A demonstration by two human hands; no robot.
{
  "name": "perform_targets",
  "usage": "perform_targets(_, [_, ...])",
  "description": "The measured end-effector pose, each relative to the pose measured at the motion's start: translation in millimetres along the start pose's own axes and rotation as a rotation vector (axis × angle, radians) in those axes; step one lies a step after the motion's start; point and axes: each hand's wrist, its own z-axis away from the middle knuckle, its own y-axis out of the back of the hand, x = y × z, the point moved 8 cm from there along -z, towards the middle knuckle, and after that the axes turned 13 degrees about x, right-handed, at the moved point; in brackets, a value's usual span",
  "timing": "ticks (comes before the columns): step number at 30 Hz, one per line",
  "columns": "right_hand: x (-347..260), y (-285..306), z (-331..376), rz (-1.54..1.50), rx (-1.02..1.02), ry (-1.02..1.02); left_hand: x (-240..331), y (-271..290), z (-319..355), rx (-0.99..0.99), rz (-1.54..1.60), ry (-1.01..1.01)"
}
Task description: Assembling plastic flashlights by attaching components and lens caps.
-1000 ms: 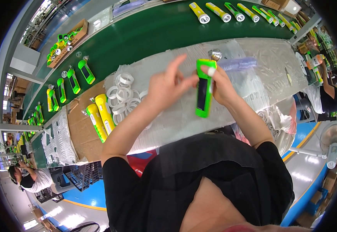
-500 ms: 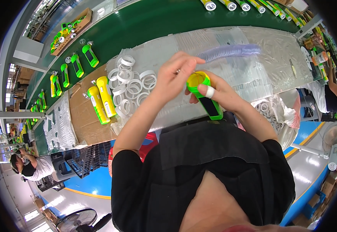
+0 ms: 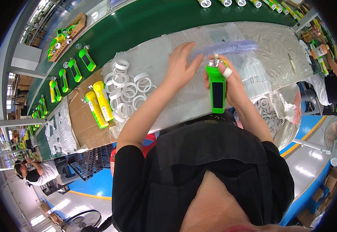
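A green flashlight (image 3: 217, 91) with a dark panel on its side is gripped in my right hand (image 3: 233, 83), which has a white wrap on one finger. At the flashlight's upper end a shiny clear reflector shows, with my right fingers around the head. My left hand (image 3: 181, 66) hovers to the left of it, fingers apart and nothing in them. Just beyond both hands lies a long row of stacked clear, bluish discs (image 3: 234, 47). White rings (image 3: 129, 89) are heaped to the left of my left forearm.
Two yellow flashlights (image 3: 95, 110) lie on cardboard at the left. Several green flashlight bodies (image 3: 74, 70) rest on the green belt (image 3: 137, 31). More flashlights (image 3: 241, 3) line the far edge. A bag of white rings (image 3: 267, 112) hangs at the right. A box of parts (image 3: 75, 29) stands far left.
My left hand has drawn away from the flashlight's head and spread its fingers. The flashlight has turned more upright, and a reflector now shows in its formerly open yellow end.
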Motion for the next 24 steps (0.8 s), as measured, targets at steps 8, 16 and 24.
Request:
perform_targets(8, [-4,23,2,0.093,0.058,-0.024,-53,-19,-7,-0.183,-0.460,-0.108])
perform_targets(16, [-4,-9,4,0.107,-0.097,-0.044,58,10,12,-0.171,-0.110,-0.256])
perform_targets(24, [9,-43,4,0.225,-0.284,0.009,70,31,29,-0.146,-0.044,-0.337])
